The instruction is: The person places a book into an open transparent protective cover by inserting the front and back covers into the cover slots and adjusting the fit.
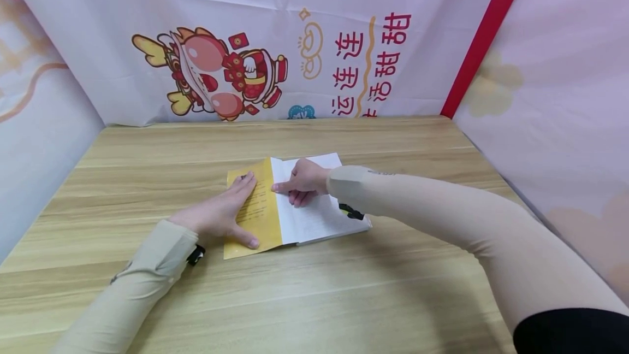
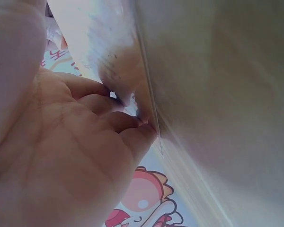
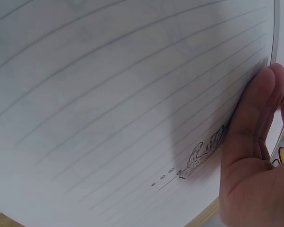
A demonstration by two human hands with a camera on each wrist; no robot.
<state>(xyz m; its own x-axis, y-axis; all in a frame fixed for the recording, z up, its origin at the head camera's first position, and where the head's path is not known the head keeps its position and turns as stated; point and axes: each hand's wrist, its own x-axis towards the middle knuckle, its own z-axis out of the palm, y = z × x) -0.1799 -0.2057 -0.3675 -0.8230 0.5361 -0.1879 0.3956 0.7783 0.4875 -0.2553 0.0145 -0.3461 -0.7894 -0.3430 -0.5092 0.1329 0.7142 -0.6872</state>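
Observation:
An open notebook [image 1: 324, 220] lies on the table, its yellow cover [image 1: 265, 228] folded out to the left. Spread over that cover, my left hand [image 1: 223, 212] rests with thumb and fingers apart. My right hand [image 1: 306, 178] lies on the white page, one digit stretched left to touch the fold beside the cover. Its other fingers bend toward the paper. In the right wrist view, the lined page [image 3: 132, 104] carries a small ink drawing [image 3: 203, 153], and fingers [image 3: 255, 104] lie against it. The left wrist view shows the left palm with its fingertips against a glossy surface.
The wood-grain table [image 1: 314, 299] extends around the notebook. A printed white cloth [image 1: 275, 15] with a cartoon figure hangs at its back edge. Another pale cloth [image 1: 555, 97] stands along the right side.

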